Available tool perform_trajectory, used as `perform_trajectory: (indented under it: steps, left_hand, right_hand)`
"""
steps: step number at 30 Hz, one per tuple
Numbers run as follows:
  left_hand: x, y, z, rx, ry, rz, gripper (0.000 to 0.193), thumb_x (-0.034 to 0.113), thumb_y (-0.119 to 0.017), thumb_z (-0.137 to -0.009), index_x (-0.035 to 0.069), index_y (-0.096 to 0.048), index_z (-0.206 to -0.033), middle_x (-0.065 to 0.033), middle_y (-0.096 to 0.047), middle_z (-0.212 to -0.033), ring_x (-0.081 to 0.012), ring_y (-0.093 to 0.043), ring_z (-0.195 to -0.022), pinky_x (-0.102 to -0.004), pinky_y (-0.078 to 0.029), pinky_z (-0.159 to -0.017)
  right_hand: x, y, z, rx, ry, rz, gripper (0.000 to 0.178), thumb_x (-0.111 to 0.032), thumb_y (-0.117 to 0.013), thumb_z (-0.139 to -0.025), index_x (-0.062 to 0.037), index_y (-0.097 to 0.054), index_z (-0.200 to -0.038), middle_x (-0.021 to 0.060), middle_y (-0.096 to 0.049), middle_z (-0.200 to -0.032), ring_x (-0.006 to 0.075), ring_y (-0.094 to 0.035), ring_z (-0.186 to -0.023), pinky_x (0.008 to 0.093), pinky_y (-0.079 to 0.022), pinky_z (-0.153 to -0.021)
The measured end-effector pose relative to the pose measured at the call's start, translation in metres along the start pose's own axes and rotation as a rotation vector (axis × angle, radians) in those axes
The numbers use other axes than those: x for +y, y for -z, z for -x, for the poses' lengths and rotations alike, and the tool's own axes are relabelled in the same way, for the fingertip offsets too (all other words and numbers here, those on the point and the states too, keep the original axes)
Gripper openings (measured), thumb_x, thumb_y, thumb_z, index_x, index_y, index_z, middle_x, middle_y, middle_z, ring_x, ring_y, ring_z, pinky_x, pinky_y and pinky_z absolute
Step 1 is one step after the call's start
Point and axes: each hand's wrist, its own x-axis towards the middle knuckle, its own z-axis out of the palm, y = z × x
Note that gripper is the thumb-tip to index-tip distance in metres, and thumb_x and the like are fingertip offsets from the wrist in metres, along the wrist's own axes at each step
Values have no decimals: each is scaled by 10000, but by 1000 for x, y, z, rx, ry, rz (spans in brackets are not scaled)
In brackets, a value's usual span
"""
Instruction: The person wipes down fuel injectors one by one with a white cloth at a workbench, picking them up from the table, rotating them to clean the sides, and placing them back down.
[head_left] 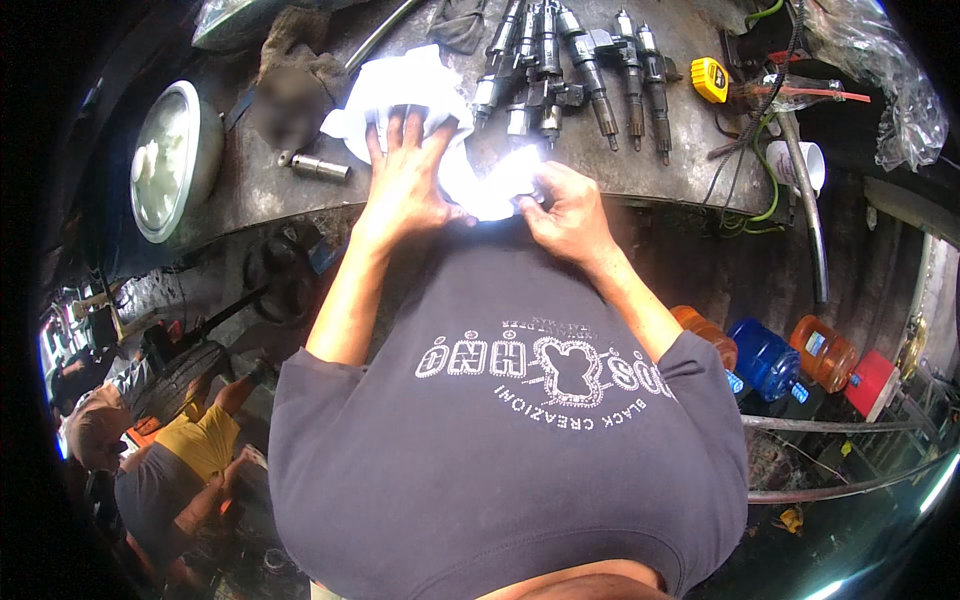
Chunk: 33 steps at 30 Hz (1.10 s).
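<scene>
A white cloth (405,82) is bunched at the near edge of the dark workbench, partly washed out by glare. My left hand (408,175) grips it from above, fingers spread and the fingertips pressed into its folds. At the cloth's right end, my right hand (570,212) pinches it between thumb and curled fingers. Whether anything lies inside the cloth is hidden. Just beyond my hands, several metal fuel injectors (548,55) lie close together. A short metal cylinder (320,168) rests left of my left hand.
A round, pale-rimmed container (165,162) stands at the bench's left. On the right are a yellow tape measure (709,80), cables, a white cup (797,168) and a long bar (812,235). Large blue jugs (765,358) lie below right; a person (180,470) sits lower left.
</scene>
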Motion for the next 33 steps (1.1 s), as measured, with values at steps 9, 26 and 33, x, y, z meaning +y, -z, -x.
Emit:
perform_trajectory:
  steps: [9,26,33]
  left_hand:
    - [-49,2,9,666,-86,1171,59,110,-590,-783,56,-600,-803,-21,-594,-791,-128,-593,-716,-229,-480,-638]
    - [-50,32,-52,184,60,215,671,291,-739,-659,90,-484,-1246,-185,-433,-1306,-338,-390,-1226,-441,-310,-1018]
    - [-16,36,-66,137,45,-264,588,342,-735,-661,189,-536,-1193,-139,-492,-1259,-296,-440,-1191,-457,-336,-987]
  right_hand:
    - [-58,16,-27,-102,142,-408,262,-78,-643,-737,-5,-612,-987,147,-643,-851,195,-642,-755,294,-507,-678]
    - [7,98,78,682,-355,-265,291,-26,-620,-802,0,-561,-1086,59,-622,-924,102,-583,-838,221,-466,-750]
    - [13,78,85,698,-459,-339,284,1,-612,-797,2,-564,-1077,64,-623,-924,100,-583,-816,215,-464,-727]
